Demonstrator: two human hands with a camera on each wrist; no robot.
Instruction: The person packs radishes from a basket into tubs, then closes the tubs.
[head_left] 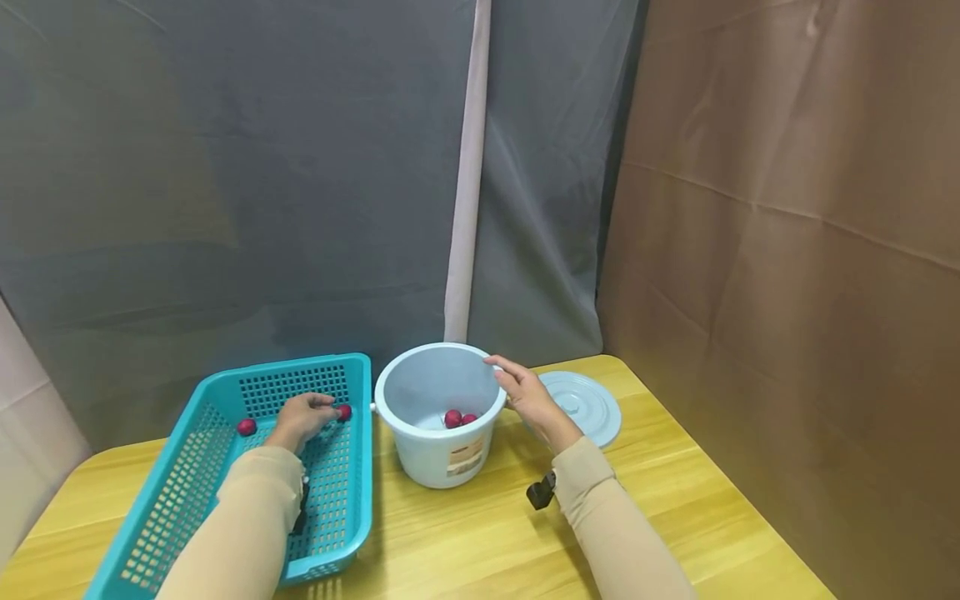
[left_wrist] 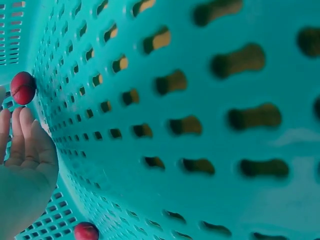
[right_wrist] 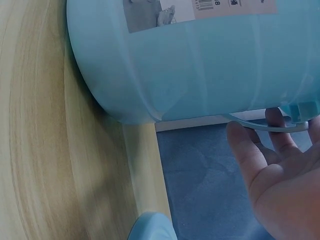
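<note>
My left hand (head_left: 311, 412) lies inside a teal slotted basket (head_left: 187, 500). In the left wrist view its fingers (left_wrist: 22, 135) are straight, and a red ball (left_wrist: 23, 87) sits just past their tips. That ball (head_left: 343, 412) is by the basket's right wall. A second red ball (head_left: 247, 427) lies to the left of the hand, also seen low down as ball (left_wrist: 86, 231). My right hand (head_left: 517, 385) rests with relaxed fingers on the right rim of a pale blue bucket (head_left: 420, 454). Two red balls (head_left: 459, 418) lie in the bucket.
The bucket's round pale blue lid (head_left: 588, 404) lies flat on the wooden table (head_left: 480, 533), just right of my right hand. A grey cloth backdrop hangs behind and a brown one on the right. The table's right edge runs close by the lid.
</note>
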